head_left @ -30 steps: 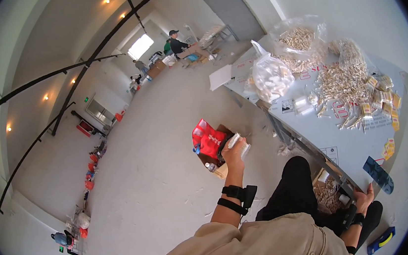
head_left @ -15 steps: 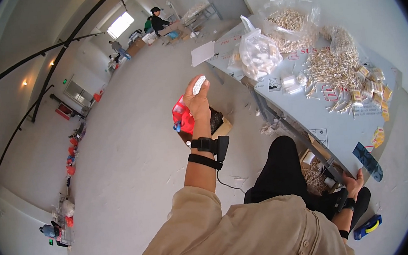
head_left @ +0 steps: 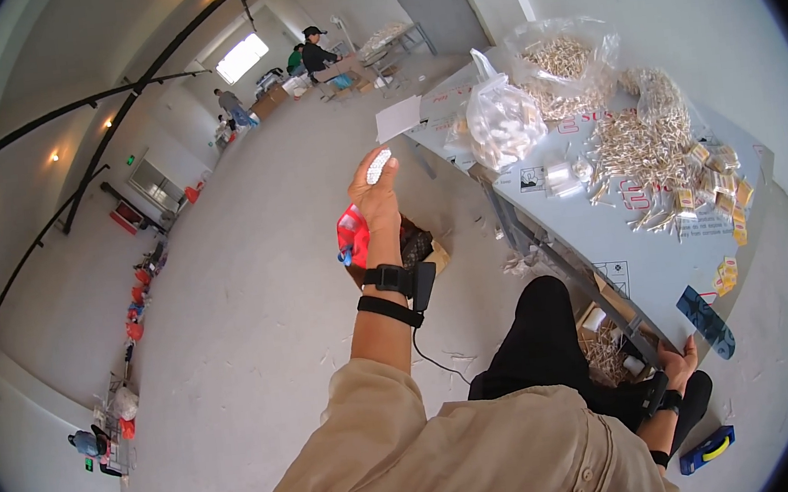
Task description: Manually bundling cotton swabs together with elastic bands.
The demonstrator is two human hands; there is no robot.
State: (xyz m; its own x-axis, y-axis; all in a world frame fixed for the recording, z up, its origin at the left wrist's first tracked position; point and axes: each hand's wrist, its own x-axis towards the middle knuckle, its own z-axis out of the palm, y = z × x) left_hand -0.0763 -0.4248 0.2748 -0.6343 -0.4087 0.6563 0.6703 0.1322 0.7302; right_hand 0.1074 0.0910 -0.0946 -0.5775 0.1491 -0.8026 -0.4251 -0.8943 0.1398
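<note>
My left hand (head_left: 376, 200) is raised over the floor, left of the table, closed round a tight bundle of cotton swabs (head_left: 379, 167) with white tips facing up. At the table's near corner my right hand (head_left: 680, 370) has its thumb and fingers round the table edge (head_left: 657, 329). Beside it lies a dark blue patterned strip (head_left: 706, 322), partly over the edge. A large heap of loose cotton swabs (head_left: 638, 148) spreads over the table, with small yellow-and-clear packs (head_left: 719, 183) at its right side.
Bulging clear bags of swabs (head_left: 557, 61) and a white plastic bag (head_left: 503, 124) stand on the table's far part. Below my left arm sits a box with a red bag (head_left: 352, 234). A blue-and-yellow tool (head_left: 707, 450) lies on the floor. People (head_left: 320, 54) work far back.
The view has shifted slightly, so the table and room sit a little lower. My left hand keeps the swab bundle raised, and my right hand stays at the table corner.
</note>
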